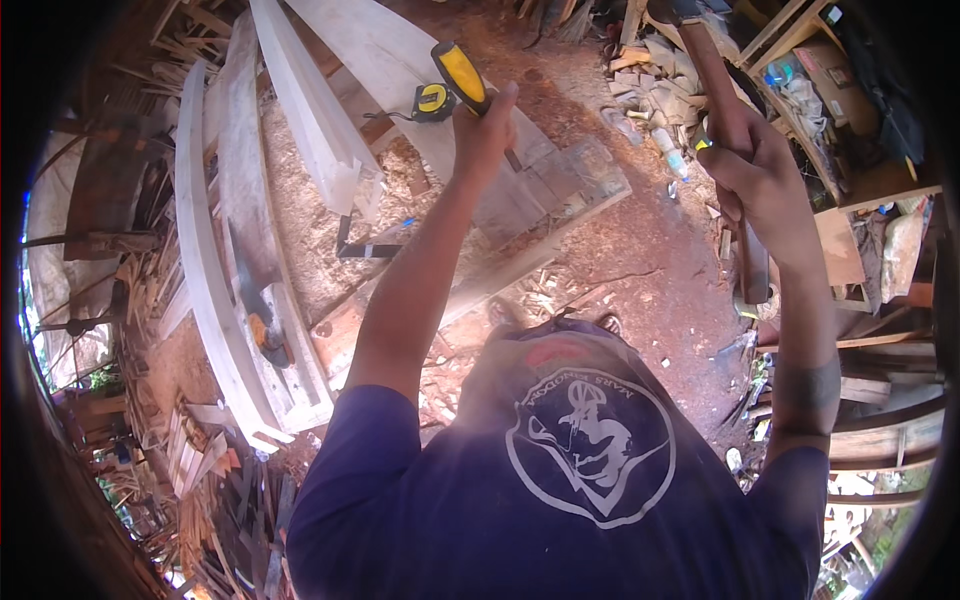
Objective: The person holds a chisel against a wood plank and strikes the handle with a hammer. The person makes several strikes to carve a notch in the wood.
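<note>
Fingers (505,104) curled round yellow handle (461,74), wooden bar (709,68)

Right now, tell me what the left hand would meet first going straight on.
The left hand seems to have a free way above the reddish floor until near the picture's top edge; depth is unclear.

A reddish-brown floor (650,330) spreads through the middle of the frame, strewn with pale wood shavings (305,175). At the upper right, wooden shelving (890,198) holds a crowded mix of objects, a brown cardboard box (836,85) among them. Scrap wood (240,530) lies heaped at the lower left. Along the left edge, a pale sheet (60,215) stands beside a bright opening (31,335) letting in daylight. Greenery (885,542) shows at the lower right.
</note>
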Demonstrator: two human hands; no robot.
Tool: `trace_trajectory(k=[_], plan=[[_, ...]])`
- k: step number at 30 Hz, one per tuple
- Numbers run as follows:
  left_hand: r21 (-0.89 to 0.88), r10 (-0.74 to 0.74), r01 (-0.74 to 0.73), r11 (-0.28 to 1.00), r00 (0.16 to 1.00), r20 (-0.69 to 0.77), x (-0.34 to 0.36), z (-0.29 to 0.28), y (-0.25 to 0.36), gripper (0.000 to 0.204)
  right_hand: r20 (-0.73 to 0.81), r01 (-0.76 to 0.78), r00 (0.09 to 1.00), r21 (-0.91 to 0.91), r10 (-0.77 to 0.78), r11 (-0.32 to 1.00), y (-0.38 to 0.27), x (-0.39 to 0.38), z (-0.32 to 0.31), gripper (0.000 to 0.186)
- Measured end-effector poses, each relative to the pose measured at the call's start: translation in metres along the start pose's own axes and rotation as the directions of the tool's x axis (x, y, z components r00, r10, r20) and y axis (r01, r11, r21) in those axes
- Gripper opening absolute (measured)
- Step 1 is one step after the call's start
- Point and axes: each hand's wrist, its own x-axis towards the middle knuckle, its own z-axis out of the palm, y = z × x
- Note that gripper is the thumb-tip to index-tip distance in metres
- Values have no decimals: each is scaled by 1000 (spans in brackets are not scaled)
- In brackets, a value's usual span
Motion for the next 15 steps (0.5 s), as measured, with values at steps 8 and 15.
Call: trace_trajectory(k=[8,15], plan=[[44,19,-19,999,1000,15,-3,3,0,42,67,6,998,-36,-4,999,-5,2,2,15],[21,0,0,1000,1000,14,-4,2,-1,42,81,45,996,-91,-37,995,-9,6,6,15]])
